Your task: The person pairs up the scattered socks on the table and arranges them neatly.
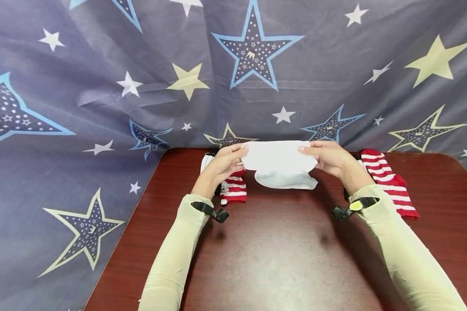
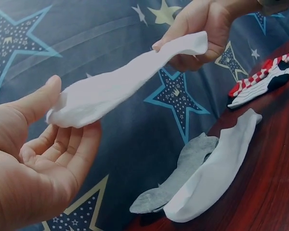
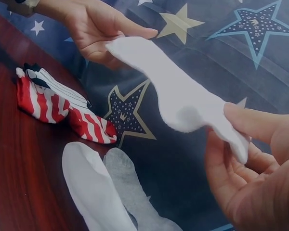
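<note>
Sock [image 1: 278,156] aloft above the table [image 1: 280,259], a person pinched one end with the left hand [image 1: 223,163] and the other with the right hand [image 1: 331,159]; gentle, even tension seemed the surest way to smooth it without stretching.

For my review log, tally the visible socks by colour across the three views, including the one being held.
White: 2 (held sock, white table sock)
Grey: 1 (grey sock)
Red-and-white striped: 2 (left red sock, right red sock)
Black-and-white: 2 (left black-and-white sock, right black-and-white sock)
Total: 7
</note>
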A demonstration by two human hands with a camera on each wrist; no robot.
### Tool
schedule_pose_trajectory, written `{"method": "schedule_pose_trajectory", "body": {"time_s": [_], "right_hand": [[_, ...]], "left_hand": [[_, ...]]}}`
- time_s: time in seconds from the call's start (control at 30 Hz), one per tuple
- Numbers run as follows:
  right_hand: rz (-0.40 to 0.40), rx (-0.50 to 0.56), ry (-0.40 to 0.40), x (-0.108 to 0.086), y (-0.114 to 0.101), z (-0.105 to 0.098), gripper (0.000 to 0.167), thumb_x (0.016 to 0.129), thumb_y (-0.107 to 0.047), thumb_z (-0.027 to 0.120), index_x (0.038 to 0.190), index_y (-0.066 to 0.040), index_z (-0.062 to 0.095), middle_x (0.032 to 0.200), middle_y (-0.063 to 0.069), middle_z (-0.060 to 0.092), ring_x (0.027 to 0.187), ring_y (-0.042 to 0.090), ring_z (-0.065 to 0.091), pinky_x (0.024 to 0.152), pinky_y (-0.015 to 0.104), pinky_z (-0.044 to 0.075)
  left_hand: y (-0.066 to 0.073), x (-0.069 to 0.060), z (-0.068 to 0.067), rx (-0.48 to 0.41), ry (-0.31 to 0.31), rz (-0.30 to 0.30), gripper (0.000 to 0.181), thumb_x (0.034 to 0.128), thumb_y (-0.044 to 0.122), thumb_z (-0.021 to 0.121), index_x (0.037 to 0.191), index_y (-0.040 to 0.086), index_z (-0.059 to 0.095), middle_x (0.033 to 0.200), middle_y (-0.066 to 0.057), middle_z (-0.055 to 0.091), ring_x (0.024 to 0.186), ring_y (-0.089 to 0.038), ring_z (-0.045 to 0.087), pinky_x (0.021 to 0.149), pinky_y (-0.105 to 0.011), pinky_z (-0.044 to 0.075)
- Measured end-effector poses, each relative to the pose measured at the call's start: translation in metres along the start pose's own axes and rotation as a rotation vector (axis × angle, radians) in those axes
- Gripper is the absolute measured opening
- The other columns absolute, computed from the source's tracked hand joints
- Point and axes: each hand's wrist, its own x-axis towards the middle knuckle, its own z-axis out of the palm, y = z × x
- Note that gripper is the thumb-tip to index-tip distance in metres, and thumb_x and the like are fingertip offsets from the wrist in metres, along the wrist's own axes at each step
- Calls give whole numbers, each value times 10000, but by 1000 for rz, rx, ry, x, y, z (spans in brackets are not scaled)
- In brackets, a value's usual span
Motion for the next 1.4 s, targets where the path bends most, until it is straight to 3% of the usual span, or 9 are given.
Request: {"method": "schedule_pose_trajectory", "body": {"time_s": [0.33, 0.47, 0.6, 0.77, 1.1, 1.23, 1.4], "right_hand": [[26, 48, 24, -7, -2, -9, 243, 1036, -20, 532, 926, -136, 716, 860, -18, 741, 755, 74, 702, 715, 236, 577], [25, 66, 21, -9, 0, -13, 270, 1037, 3, 513, 928, -136, 718, 865, -16, 745, 764, 76, 707, 723, 232, 580], [13, 60, 14, -11, 1, -15, 268, 1038, 4, 507, 928, -131, 710, 865, -25, 743, 774, 70, 703, 732, 227, 574], [19, 72, 17, -12, 3, -18, 253, 1037, 2, 510, 937, -128, 702, 875, -23, 745, 786, 72, 705, 735, 229, 574], [13, 86, 12, -13, 8, -24, 293, 1039, 27, 482, 922, -126, 704, 865, -13, 743, 778, 73, 706, 727, 229, 588], [2, 68, 27, -12, 13, -26, 299, 1039, 31, 478, 915, -128, 698, 854, -19, 740, 772, 69, 703, 725, 225, 590], [5, 43, 60, -12, 18, -28, 267, 1035, 20, 498, 915, -131, 683, 844, -33, 736, 763, 62, 698, 719, 218, 589]], "left_hand": [[-3, 2, 1, -7, 3, 19, 149, 1038, -37, 493, 1059, 59, 605, 862, 19, 714, 790, -87, 687, 744, -256, 591], [-7, 4, 3, 10, 37, 23, 138, 1023, -49, 520, 1062, 39, 619, 871, 8, 727, 792, -93, 699, 731, -256, 598], [-10, 6, 5, 79, 117, 32, 115, 986, -34, 598, 1081, 11, 645, 851, 20, 721, 757, -87, 692, 705, -251, 590], [-13, 7, 10, 187, 212, 57, 211, 936, 5, 691, 1142, -37, 670, 849, 36, 708, 748, -79, 680, 692, -237, 593], [-14, 4, 16, 358, 296, 133, 249, 884, 25, 768, 1099, -84, 704, 753, 44, 699, 660, -56, 655, 674, -275, 624], [-16, 5, 18, 371, 307, 119, 255, 891, 21, 759, 1112, -96, 705, 815, -28, 715, 642, -70, 683, 763, -376, 640], [-20, 9, 20, 413, 309, 47, 280, 918, 83, 750, 1153, -63, 706, 1010, -164, 746, 656, -81, 703, 745, -320, 638]]}}
